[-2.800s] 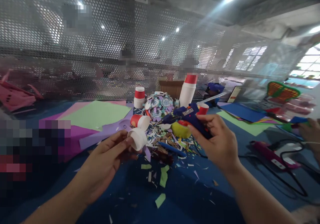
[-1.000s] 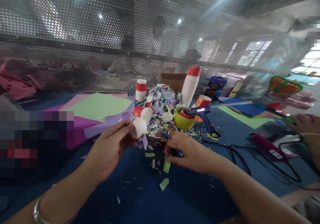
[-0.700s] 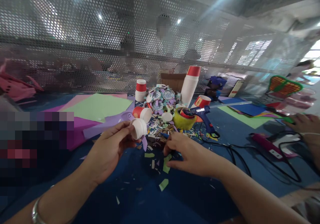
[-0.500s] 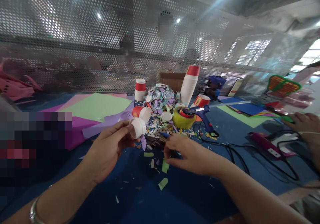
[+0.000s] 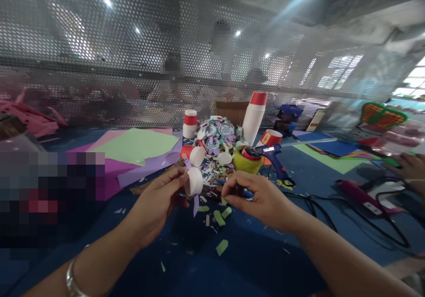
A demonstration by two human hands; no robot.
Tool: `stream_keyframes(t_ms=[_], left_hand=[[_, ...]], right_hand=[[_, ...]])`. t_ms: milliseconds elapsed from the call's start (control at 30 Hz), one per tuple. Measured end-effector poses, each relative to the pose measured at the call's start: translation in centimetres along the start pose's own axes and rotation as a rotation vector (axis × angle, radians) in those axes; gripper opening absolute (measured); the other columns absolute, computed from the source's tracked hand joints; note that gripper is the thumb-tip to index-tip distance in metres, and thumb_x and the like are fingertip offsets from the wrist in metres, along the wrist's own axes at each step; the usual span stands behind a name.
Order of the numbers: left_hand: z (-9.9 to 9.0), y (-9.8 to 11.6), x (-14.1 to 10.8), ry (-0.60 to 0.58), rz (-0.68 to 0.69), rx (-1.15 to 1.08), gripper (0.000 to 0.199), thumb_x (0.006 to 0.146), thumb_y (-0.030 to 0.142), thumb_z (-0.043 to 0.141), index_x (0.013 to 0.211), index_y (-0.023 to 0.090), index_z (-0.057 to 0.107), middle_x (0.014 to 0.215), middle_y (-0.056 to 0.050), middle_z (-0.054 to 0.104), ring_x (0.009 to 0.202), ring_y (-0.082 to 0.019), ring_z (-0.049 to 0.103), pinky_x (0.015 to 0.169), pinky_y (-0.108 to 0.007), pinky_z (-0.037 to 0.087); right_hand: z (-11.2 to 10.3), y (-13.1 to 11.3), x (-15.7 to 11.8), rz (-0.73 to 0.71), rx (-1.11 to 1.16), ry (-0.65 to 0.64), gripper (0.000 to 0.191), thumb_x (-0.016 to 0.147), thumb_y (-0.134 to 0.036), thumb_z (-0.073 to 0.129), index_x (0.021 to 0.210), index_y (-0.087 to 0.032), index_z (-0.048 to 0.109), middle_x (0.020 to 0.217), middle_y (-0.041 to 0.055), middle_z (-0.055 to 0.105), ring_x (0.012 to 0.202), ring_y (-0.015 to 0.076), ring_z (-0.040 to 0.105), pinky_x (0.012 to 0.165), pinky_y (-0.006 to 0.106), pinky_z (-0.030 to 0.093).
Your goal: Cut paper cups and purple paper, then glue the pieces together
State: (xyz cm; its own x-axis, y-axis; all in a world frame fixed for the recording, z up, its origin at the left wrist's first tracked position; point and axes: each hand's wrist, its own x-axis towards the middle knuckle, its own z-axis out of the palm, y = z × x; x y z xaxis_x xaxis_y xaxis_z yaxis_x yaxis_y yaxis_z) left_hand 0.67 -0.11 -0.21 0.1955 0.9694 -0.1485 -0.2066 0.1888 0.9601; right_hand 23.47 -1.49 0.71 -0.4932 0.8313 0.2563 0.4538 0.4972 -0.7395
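My left hand [image 5: 162, 195] is closed around a short white paper-cup piece [image 5: 194, 182], held on its side above the table. Strips of purple paper [image 5: 195, 206] stick out from its top and bottom. To the right, my right hand [image 5: 254, 195] is bent over the scraps, thumb and forefinger pinched on a small green paper piece [image 5: 224, 201]. Something blue [image 5: 247, 194] shows behind its fingers; its kind is unclear. More green paper pieces [image 5: 219, 217] lie loose below the hands. A red-and-white paper cup [image 5: 194, 155] lies tipped just beyond my left hand.
Behind the scraps stand decorated cup pieces [image 5: 212, 133] in a pile and a tall cup stack [image 5: 254, 117]. A glue gun [image 5: 274, 157] rests on a yellow tape roll [image 5: 245, 162]. Coloured paper sheets [image 5: 139, 145] lie left. Cables, a power strip [image 5: 360, 197] and another person's hand [image 5: 410, 168] are right.
My right hand has drawn its thumb and forefinger together on a green paper piece. My left hand still holds the cup piece, now slightly lower and further right in view. The camera has shifted slightly.
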Motion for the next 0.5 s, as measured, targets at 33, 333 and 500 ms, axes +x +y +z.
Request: stream_keyframes(t_ms=[33,333,500], left_hand=[[0.1,0.0,-0.1,-0.019,-0.013,0.009,0.009,0.088,0.023,0.059,0.093,0.019,0.065,0.085,-0.003,0.062,0.074,-0.014,0.056,0.056,-0.02,0.047],[0.2,-0.2,-0.2,-0.183,-0.108,0.027,0.017,0.091,0.032,0.057,0.099,0.018,0.062,0.072,0.0,0.054,0.06,-0.01,0.047,0.048,-0.017,0.037],[0.0,-0.7,-0.3,-0.231,-0.123,0.059,0.024,0.088,0.039,0.062,0.101,0.019,0.063,0.071,0.001,0.055,0.057,-0.009,0.046,0.045,-0.017,0.033]], right_hand=[[-0.1,-0.2,0.1,-0.004,0.006,0.012,0.007,0.087,-0.015,0.058,0.088,-0.019,0.063,0.085,0.0011,0.063,0.076,0.0132,0.057,0.068,0.026,0.046],[-0.2,-1.3,1.1,0.027,0.317,-0.02,0.004,0.089,-0.017,0.059,0.088,-0.017,0.063,0.08,-0.0006,0.057,0.068,0.0094,0.053,0.061,0.022,0.044],[0.7,-0.9,1.0,0.089,0.499,-0.042,0.008,0.084,-0.015,0.066,0.089,-0.016,0.061,0.079,-0.0016,0.056,0.066,0.0077,0.05,0.06,0.021,0.042]])
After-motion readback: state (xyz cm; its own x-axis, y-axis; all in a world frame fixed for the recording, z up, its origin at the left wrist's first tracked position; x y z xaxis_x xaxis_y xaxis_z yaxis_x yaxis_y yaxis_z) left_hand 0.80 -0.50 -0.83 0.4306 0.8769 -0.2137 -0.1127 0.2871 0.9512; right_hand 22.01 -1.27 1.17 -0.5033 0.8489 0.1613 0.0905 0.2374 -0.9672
